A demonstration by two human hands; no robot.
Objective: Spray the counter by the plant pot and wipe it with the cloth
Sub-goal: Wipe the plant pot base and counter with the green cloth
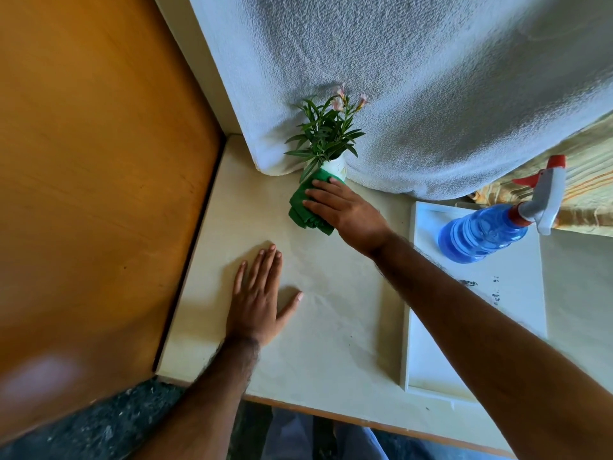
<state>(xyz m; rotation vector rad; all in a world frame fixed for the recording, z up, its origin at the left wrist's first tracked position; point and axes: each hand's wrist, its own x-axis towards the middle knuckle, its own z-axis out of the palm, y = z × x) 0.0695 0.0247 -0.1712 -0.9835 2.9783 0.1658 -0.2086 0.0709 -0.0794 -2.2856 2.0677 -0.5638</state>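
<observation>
Counter (325, 327), spray bottle (481, 232) in tray (411, 293)

A home — flowering plant pot (335, 169) (white) on a counter (331, 310), wooden door (99, 161).

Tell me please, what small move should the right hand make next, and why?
Probably drag the green cloth back toward the body. The right hand presses it flat against the plant pot, so it cannot go further; the counter nearer the resting left hand lies open to wipe.
</observation>
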